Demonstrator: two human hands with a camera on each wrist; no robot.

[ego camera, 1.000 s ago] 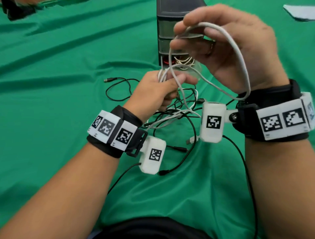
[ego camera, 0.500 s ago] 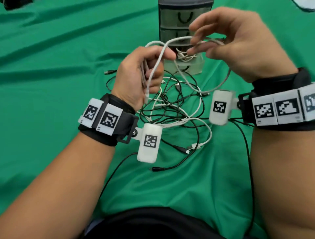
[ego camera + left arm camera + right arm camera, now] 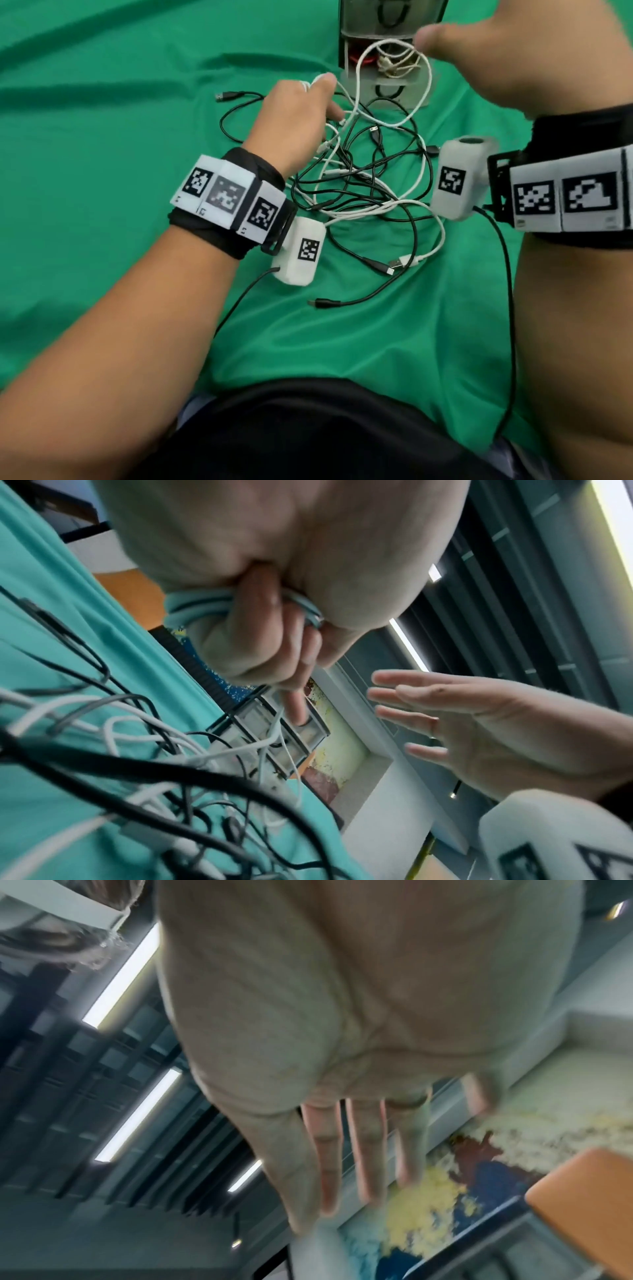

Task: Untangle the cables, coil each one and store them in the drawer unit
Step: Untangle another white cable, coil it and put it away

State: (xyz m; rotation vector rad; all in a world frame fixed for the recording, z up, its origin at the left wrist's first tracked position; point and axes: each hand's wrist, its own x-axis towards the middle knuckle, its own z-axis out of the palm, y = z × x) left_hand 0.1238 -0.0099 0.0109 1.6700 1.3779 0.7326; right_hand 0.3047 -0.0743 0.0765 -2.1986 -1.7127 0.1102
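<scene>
My left hand point(image 3: 322, 99) grips a small coil of white cable point(image 3: 202, 603), fingers curled round it, low over the green cloth. A loose loop of the same white cable point(image 3: 427, 85) trails in front of the drawer unit point(image 3: 390, 20). The unit's lowest drawer point(image 3: 394, 90) is pulled out and holds coiled cables. A tangle of black and white cables point(image 3: 370, 185) lies on the cloth between my wrists. My right hand point(image 3: 496, 51) hovers high beside the unit, fingers point(image 3: 363, 1150) straight and spread, holding nothing.
Green cloth point(image 3: 102, 171) covers the table, with wide bare stretches at left and in front. A black cable end with a USB plug point(image 3: 224, 96) lies left of the tangle. Wrist camera leads point(image 3: 507, 274) trail towards my body.
My right hand has let go of the white cable and opened, moving up and right. My left hand has dropped towards the table with the coil; the white loop now hangs loose by the drawer.
</scene>
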